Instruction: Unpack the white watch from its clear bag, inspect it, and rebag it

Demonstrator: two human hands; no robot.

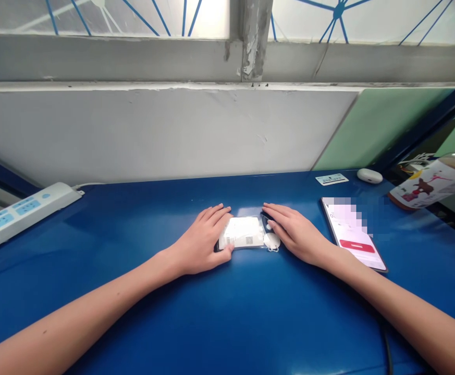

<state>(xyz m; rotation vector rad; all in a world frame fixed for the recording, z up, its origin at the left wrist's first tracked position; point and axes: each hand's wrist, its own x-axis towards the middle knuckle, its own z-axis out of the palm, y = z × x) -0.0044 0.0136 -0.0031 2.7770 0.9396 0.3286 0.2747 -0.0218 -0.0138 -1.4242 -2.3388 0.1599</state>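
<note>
Two hands: left hand (201, 240) half-curled, holding one end of the clear-cased item (245, 232), flat on the surface (227, 317); right hand (299, 234) outstretched at the other, with unclear grip. Could skid if pushed unevenly.

The worktop (219, 312) looked smooth and glossy, the clear-covered item (245, 232) shiny plastic, the power strip (61, 192) smooth plastic, the window post (254, 44) rough and flaking.
</note>
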